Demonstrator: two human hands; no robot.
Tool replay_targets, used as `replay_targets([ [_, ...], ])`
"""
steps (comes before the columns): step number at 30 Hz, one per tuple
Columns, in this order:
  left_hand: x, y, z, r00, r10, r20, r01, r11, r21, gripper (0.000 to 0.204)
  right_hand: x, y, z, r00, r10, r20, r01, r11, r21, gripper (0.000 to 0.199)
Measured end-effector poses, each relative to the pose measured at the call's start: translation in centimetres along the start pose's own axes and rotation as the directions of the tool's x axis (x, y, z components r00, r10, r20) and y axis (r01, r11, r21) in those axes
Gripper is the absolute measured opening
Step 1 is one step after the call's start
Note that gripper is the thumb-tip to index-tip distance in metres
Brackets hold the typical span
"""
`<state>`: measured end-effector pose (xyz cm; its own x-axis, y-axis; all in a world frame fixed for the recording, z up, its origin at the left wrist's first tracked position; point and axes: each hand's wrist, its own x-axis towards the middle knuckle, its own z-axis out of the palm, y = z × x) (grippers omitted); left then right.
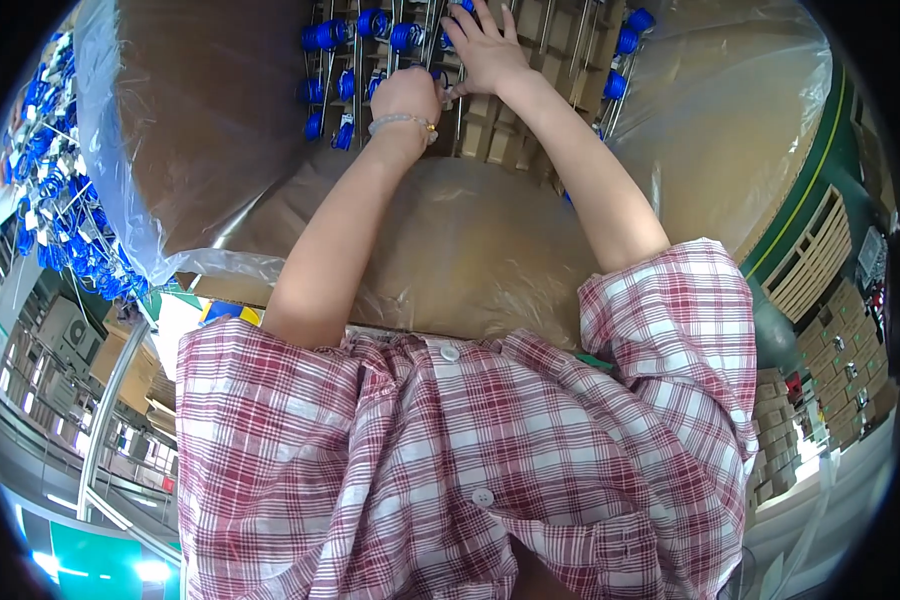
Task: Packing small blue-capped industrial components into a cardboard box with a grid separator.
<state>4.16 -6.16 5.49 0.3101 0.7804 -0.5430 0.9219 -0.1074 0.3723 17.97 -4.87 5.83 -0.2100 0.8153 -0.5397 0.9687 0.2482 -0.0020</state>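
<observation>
Both my arms reach into a deep carton lined with clear plastic (450,250). Inside it, thin metal rods with blue coils of cable stand in rows among cardboard dividers (485,135). My left hand (407,95) is closed among the rods, back of the hand up; its fingers are mostly hidden, and what they hold cannot be made out. A blue coil (406,37) sits just beyond it. To its right, my right hand (485,52) is spread flat over the dividers, fingertips by another blue coil at the top edge and thumb close to the left hand.
A large heap of blue cables with white tags (55,200) hangs outside the carton at left. A metal rail (115,415) stands below it. On the right are a wooden pallet (813,255) and stacked brown boxes (840,365). Plastic film drapes over the carton walls.
</observation>
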Motion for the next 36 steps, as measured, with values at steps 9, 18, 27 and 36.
replay_targets([
  [9, 0.4, 0.5, -0.4, 0.999, -0.049, -0.017, 0.047, 0.995, -0.089, 0.038, 1.0, 0.2, -1.7, 0.998, 0.056, -0.015, -0.055, 0.995, 0.082, 0.092],
  [18, -0.1, 1.4, -0.6, 0.994, -0.104, 0.028, 0.107, 0.987, -0.117, 0.04, 0.3, 0.5, -0.5, 0.996, 0.077, -0.04, -0.076, 0.997, 0.032, 0.093],
  [27, 0.5, 2.6, 0.5, 0.999, -0.047, 0.017, 0.047, 0.999, -0.01, 0.031, 0.5, 0.7, 1.5, 0.984, 0.011, -0.178, -0.012, 1.0, -0.006, 0.091],
  [36, 0.5, 1.2, 4.0, 0.994, -0.109, 0.025, 0.11, 0.993, -0.046, 0.042, -0.2, 0.8, -0.9, 0.998, 0.0, 0.061, -0.01, 0.985, 0.173, 0.091],
])
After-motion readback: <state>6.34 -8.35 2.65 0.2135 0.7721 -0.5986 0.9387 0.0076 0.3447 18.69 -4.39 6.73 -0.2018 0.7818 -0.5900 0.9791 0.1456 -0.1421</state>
